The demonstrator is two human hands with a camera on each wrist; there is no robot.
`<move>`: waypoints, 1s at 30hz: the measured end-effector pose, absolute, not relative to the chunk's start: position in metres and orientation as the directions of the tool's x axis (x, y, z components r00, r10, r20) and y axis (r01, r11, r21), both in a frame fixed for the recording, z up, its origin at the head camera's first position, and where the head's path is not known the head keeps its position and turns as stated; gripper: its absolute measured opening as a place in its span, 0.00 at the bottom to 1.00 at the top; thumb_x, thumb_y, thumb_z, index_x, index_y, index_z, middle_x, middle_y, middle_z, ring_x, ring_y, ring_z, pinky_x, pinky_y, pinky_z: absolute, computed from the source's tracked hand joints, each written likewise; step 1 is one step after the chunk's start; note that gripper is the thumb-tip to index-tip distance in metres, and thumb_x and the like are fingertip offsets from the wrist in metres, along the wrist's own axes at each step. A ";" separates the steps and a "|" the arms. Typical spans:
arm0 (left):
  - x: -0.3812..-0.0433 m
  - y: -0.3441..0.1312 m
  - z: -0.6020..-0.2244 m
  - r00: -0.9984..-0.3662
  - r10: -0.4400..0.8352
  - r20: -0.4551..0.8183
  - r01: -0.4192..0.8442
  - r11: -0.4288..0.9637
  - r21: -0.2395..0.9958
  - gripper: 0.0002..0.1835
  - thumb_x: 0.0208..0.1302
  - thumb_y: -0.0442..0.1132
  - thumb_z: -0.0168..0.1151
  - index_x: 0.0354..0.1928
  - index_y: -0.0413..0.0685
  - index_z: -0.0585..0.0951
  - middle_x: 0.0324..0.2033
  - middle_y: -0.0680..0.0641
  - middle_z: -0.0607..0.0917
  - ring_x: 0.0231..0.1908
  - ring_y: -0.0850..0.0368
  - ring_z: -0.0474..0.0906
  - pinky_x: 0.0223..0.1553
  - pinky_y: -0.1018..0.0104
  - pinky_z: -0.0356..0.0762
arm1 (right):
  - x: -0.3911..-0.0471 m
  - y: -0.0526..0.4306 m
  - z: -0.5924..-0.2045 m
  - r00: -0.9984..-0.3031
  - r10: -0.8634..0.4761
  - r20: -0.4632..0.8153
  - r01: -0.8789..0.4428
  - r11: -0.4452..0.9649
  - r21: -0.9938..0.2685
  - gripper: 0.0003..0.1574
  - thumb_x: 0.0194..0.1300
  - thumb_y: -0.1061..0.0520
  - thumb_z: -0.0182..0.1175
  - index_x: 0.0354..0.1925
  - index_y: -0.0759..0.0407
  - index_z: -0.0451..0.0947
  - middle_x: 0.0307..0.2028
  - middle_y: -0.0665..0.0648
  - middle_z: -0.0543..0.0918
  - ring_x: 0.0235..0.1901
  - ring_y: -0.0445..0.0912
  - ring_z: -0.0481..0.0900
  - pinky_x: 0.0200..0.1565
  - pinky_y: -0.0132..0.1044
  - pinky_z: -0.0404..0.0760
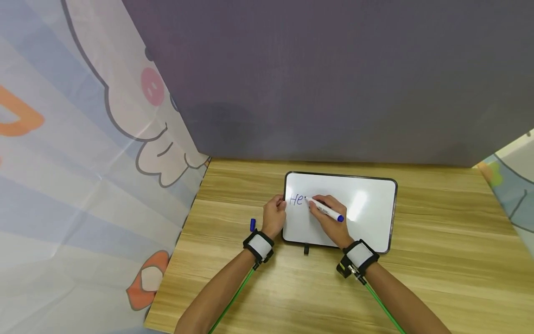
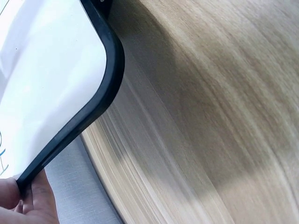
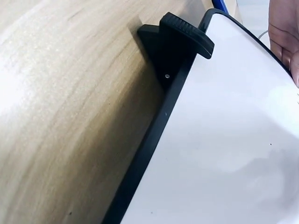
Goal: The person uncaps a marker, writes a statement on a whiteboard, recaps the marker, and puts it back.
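A small whiteboard (image 1: 369, 222) with a black frame lies on the wooden table, with "He" (image 1: 296, 199) written in blue near its left side. My left hand (image 1: 274, 217) pinches the board's left edge; in the left wrist view its thumb (image 2: 9, 192) lies on top and its fingers reach below the frame. A white marker (image 1: 327, 210) with a blue end is held in my right hand (image 1: 334, 226), its tip at the board just right of the letters. The right wrist view shows the board's lower edge and part of my left hand, but not the marker.
A blue marker cap (image 1: 252, 225) stands or lies on the table (image 1: 233, 185) left of the board. The board's lower edge carries a black clip-like piece (image 3: 180, 44). Behind the table rises a dark grey panel (image 1: 325, 93), and a printed cartoon curtain (image 1: 83, 195) hangs at left.
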State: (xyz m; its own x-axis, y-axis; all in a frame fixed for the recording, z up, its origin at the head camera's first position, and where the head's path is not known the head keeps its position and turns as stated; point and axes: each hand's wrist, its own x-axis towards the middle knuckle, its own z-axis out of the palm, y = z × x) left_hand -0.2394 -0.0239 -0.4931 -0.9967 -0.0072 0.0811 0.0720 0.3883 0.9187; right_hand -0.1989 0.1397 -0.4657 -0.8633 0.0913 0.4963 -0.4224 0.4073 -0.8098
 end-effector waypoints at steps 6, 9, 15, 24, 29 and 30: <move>-0.240 -0.024 -0.494 -0.997 -0.001 0.077 0.071 0.384 0.921 0.10 0.63 0.27 0.52 0.43 0.32 0.80 0.34 0.38 0.85 0.35 0.53 0.80 0.35 0.66 0.78 | -0.198 0.137 -0.462 -0.857 0.117 0.501 -0.421 0.402 -0.813 0.10 0.54 0.67 0.64 0.37 0.71 0.80 0.30 0.63 0.82 0.28 0.38 0.75 0.29 0.21 0.72; -0.240 -0.024 -0.495 -0.997 -0.002 0.076 0.069 0.388 0.919 0.11 0.63 0.27 0.52 0.43 0.33 0.80 0.34 0.38 0.85 0.34 0.54 0.79 0.35 0.66 0.78 | -0.199 0.137 -0.463 -0.856 0.135 0.499 -0.413 0.402 -0.817 0.09 0.54 0.67 0.64 0.37 0.70 0.80 0.30 0.63 0.82 0.28 0.39 0.75 0.28 0.21 0.72; -0.239 -0.024 -0.495 -0.997 -0.005 0.074 0.066 0.394 0.917 0.11 0.63 0.26 0.51 0.44 0.33 0.80 0.34 0.38 0.84 0.35 0.53 0.79 0.36 0.64 0.78 | -0.204 0.139 -0.477 -0.853 0.129 0.506 -0.422 0.400 -0.814 0.10 0.54 0.68 0.64 0.37 0.70 0.80 0.29 0.64 0.82 0.27 0.38 0.74 0.28 0.20 0.71; -0.238 -0.024 -0.494 -0.998 -0.002 0.060 0.055 0.383 0.922 0.11 0.63 0.26 0.51 0.44 0.33 0.80 0.36 0.37 0.85 0.36 0.52 0.80 0.37 0.63 0.79 | -0.205 0.144 -0.495 -0.843 0.083 0.531 -0.461 0.397 -0.794 0.10 0.53 0.64 0.66 0.37 0.65 0.82 0.28 0.57 0.81 0.26 0.35 0.73 0.27 0.21 0.72; -0.240 -0.024 -0.494 -0.998 -0.007 0.062 0.055 0.385 0.921 0.11 0.63 0.27 0.51 0.44 0.33 0.80 0.35 0.38 0.85 0.35 0.53 0.80 0.36 0.65 0.78 | -0.203 0.144 -0.497 -0.847 0.065 0.528 -0.462 0.402 -0.791 0.09 0.55 0.62 0.66 0.36 0.63 0.83 0.28 0.56 0.81 0.27 0.35 0.74 0.27 0.22 0.73; -0.240 -0.024 -0.494 -0.998 -0.008 0.065 0.057 0.386 0.921 0.11 0.63 0.27 0.51 0.43 0.33 0.80 0.35 0.38 0.85 0.35 0.53 0.80 0.36 0.65 0.78 | -0.203 0.144 -0.498 -0.850 0.063 0.523 -0.456 0.408 -0.791 0.09 0.55 0.61 0.66 0.36 0.62 0.83 0.28 0.56 0.82 0.27 0.35 0.74 0.27 0.22 0.73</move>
